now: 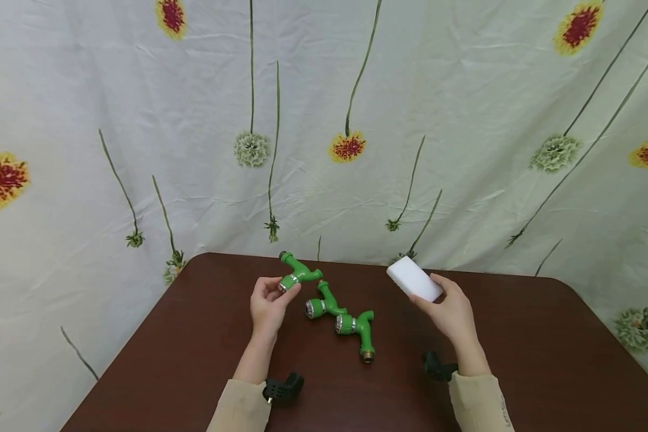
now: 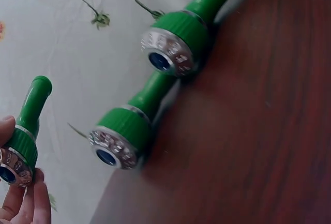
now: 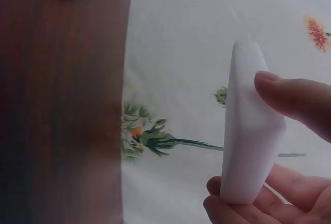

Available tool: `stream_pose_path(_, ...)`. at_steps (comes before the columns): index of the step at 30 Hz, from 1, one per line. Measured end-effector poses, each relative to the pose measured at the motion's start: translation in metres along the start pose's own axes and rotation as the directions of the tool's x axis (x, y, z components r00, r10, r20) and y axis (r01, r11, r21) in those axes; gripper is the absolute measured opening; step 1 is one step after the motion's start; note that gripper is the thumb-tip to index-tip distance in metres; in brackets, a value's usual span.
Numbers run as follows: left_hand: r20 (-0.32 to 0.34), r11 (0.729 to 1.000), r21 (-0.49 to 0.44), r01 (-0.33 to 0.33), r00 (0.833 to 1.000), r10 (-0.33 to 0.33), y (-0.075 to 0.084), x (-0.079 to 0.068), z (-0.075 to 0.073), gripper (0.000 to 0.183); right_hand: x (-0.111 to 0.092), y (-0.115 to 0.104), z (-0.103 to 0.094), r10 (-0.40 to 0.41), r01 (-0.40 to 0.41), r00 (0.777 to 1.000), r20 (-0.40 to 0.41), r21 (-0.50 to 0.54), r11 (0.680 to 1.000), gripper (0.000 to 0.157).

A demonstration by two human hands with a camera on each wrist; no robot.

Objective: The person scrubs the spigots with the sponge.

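In the head view my left hand (image 1: 268,307) pinches a green tap (image 1: 300,273) by its ribbed, silver-trimmed knob, holding it up at the table's far side. The left wrist view shows thumb and fingers round the knob of that held tap (image 2: 25,144). My right hand (image 1: 453,309) grips a white sponge block (image 1: 414,279) between thumb and fingers, raised off the table; the right wrist view shows the sponge (image 3: 251,131) edge-on. Two more green taps lie between the hands: one tap (image 1: 328,300) farther back, and another tap (image 1: 363,330) nearer, its brass threaded end towards me.
The dark brown table (image 1: 194,354) has rounded far corners. Right behind it hangs a pale cloth (image 1: 313,198) printed with flowers and stems. A black band (image 1: 283,389) is on the left wrist and another black band (image 1: 438,367) on the right.
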State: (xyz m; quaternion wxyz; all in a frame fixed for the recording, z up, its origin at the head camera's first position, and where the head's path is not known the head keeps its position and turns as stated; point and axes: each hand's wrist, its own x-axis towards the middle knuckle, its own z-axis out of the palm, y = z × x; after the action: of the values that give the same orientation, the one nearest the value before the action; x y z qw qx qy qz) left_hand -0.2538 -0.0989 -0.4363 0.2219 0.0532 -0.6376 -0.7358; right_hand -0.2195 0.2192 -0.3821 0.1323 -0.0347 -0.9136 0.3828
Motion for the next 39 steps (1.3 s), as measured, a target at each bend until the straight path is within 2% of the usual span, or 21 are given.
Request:
stream_pose_path(5, -0.049, 0.990, 0.123, 0.065, 0.997, -0.060, -0.011, 0.000, -0.006, 0.038, 0.003, 0.011, 0.009, 0.036, -0.035, 0.998, 0.045, -0.002, 0.999, 0.068)
stream_pose_path(12, -0.094, 0.957, 0.251, 0.144, 0.988, -0.124, -0.018, 0.002, -0.013, 0.038, 0.005, 0.022, 0.017, 0.066, -0.067, 0.993, 0.103, 0.009, 0.998, 0.068)
stream_pose_path(20, -0.139, 0.926, 0.313, 0.210, 0.975, -0.175, -0.022, 0.003, -0.016, 0.040, 0.005, 0.033, 0.025, 0.075, -0.077, 0.987, 0.145, 0.008, 0.997, 0.069)
stream_pose_path(28, -0.163, 0.916, 0.358, 0.181, 0.978, -0.129, -0.025, 0.003, -0.016, 0.038, 0.005, 0.043, 0.033, 0.092, -0.093, 0.985, 0.146, 0.001, 0.996, 0.068)
stream_pose_path(31, -0.157, 0.893, 0.421, 0.156, 0.983, -0.098, -0.025, 0.001, -0.016, 0.038, 0.005, 0.045, 0.035, 0.099, -0.099, 0.981, 0.164, -0.003, 0.995, 0.069)
stream_pose_path(35, -0.140, 0.846, 0.518, 0.126, 0.988, -0.062, -0.025, -0.001, -0.017, 0.039, 0.004, 0.044, 0.036, 0.096, -0.096, 0.981, 0.171, -0.008, 0.995, 0.068)
stream_pose_path(39, -0.125, 0.819, 0.564, 0.109, 0.991, -0.046, -0.024, -0.001, -0.019, 0.040, 0.004, 0.043, 0.037, 0.099, -0.099, 0.978, 0.182, -0.011, 0.995, 0.068)
